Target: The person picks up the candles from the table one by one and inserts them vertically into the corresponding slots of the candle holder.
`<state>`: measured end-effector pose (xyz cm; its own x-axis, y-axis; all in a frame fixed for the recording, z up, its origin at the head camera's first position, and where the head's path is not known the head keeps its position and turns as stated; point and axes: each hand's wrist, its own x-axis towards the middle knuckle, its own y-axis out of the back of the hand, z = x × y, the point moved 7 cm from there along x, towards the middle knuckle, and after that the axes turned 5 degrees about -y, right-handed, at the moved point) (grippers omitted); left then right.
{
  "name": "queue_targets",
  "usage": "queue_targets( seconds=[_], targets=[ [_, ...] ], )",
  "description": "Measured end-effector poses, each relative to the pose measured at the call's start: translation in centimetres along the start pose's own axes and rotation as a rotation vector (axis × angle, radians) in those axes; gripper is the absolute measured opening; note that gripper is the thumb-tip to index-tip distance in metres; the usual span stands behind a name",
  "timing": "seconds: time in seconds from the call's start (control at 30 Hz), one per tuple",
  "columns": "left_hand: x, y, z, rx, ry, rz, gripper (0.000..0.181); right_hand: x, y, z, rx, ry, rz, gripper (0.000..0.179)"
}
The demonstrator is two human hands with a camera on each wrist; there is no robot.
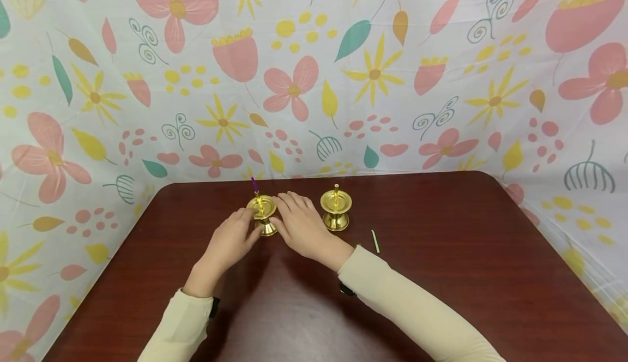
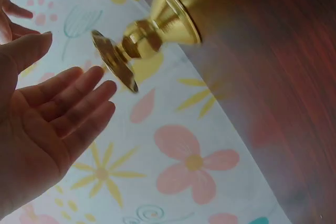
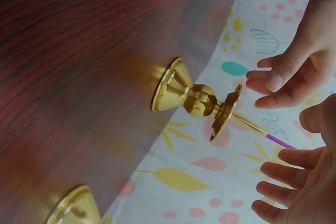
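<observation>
A brass candle holder (image 1: 267, 227) with a round dish stands upright on the table, and a thin purple candle (image 1: 254, 184) rises from its tube, leaning slightly. My left hand (image 1: 229, 243) is at the holder's left side, its fingers loosely extended. On the other side is my right hand (image 1: 303, 227), fingers also extended. In the left wrist view, the left hand's fingertips (image 2: 107, 90) lie close to the dish; whether they touch it I cannot tell. The right wrist view shows both hands around the candle end, gripping nothing.
A second brass holder (image 1: 336, 221), with no candle in its tube, stands to the right. Nearby on the dark red wooden table (image 1: 441, 275) lies a thin light green candle (image 1: 375, 241). Flower-patterned cloth (image 1: 314, 35) hangs behind the table and at its sides.
</observation>
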<state>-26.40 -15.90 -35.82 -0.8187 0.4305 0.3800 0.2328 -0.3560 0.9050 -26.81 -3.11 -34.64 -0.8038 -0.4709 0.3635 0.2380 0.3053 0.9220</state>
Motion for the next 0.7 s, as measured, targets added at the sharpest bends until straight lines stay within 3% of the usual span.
queue_targets(
  seconds=[0.27,0.7],
  targets=[
    [0.8,0.0,2.0,-0.042,-0.060,0.063,0.043,-1.5,1.0,0.7,-0.033,0.012,0.036,0.048],
    [2.5,-1.1,4.1,-0.104,-0.085,0.132,0.054,-3.8,3.2,3.3,-0.020,-0.008,0.168,0.046]
  ],
)
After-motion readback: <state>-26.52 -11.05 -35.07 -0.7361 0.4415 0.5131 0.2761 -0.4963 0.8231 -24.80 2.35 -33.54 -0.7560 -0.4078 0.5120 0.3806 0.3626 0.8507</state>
